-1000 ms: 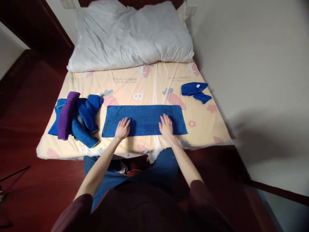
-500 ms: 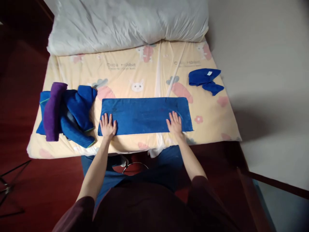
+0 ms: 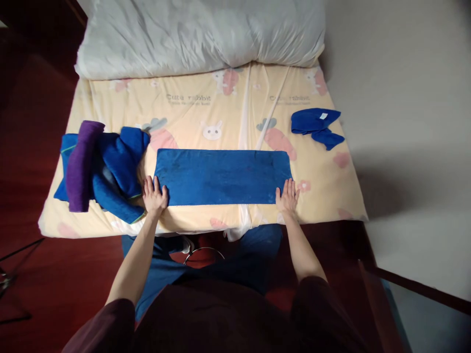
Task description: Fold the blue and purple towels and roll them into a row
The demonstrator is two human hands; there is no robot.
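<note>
Rabbit-print bedsheet (image 3: 187, 128) spans frame center; white bedding (image 3: 202, 37) is cropped at top. Left hand (image 3: 155, 198) and right hand (image 3: 288, 200), fingers extended, slightly spread, hide lower corners of blue towel (image 3: 222, 176).

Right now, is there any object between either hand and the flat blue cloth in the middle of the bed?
Nothing visible: the left hand and right hand lie over the near corners of the flat blue cloth. The pile of purple and blue cloths sits beyond the left hand, not between.
</note>
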